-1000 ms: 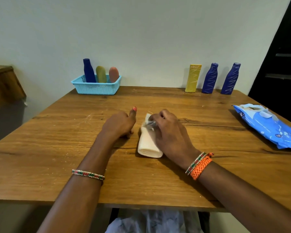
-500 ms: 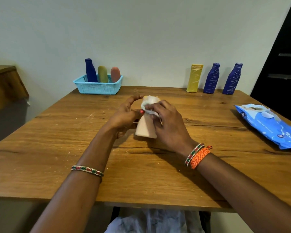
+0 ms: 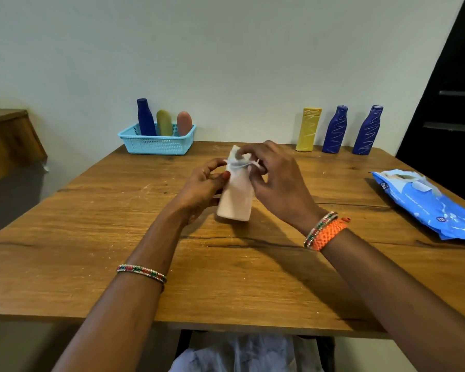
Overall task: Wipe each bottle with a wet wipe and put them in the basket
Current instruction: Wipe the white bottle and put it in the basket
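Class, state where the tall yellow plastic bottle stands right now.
In the head view, the tall yellow plastic bottle stands upright at the table's far right edge by the wall, just left of two dark blue bottles.

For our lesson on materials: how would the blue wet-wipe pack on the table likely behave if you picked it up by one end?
The wet-wipe pack would probably sag, since its film wrapper looks soft and wrinkled. Its glossy surface may be somewhat slippery. Lying flat, it seems unlikely to roll.

Wooden table (image 3: 65, 237), pale wall (image 3: 226, 49), dark door (image 3: 451, 103), wooden furniture (image 3: 8, 135) at left.
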